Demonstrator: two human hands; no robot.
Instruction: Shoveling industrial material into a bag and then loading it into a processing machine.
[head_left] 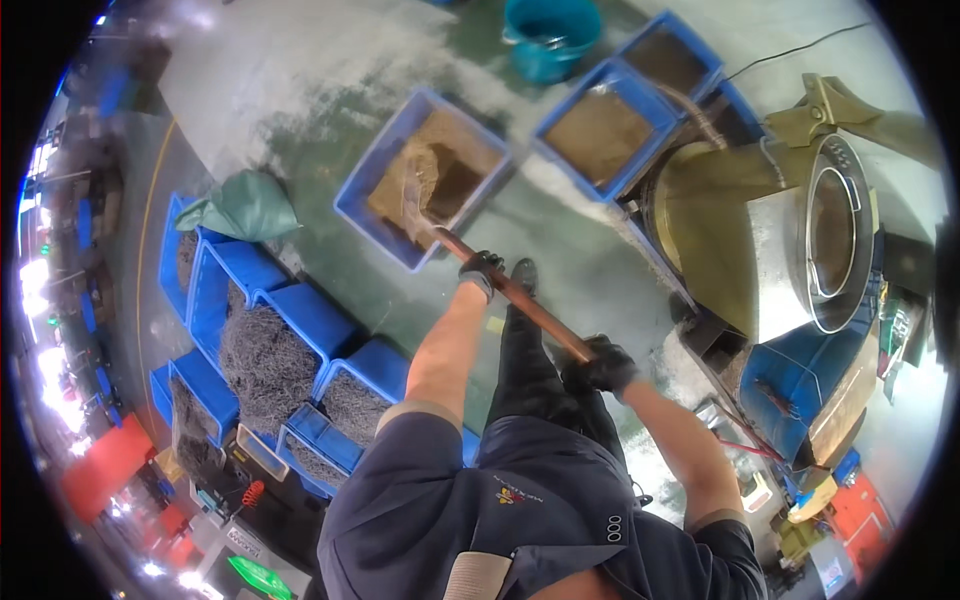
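Both my hands wear black gloves and grip a long brown wooden handle [520,296]. My left hand [481,271] holds it higher up, nearer the blade. My right hand [603,366] grips the near end. The shovel's blade [420,200] is blurred and sits over a blue crate [372,196] that holds tan sawdust-like material. My black boot [523,275] shows just beside the handle.
Two more blue crates of tan material [600,130] stand at the back right, beside a round metal drum machine [830,235]. A teal bucket [550,38] is at the top. Blue crates of grey metal parts [265,360] line the left, with a green sack [245,205].
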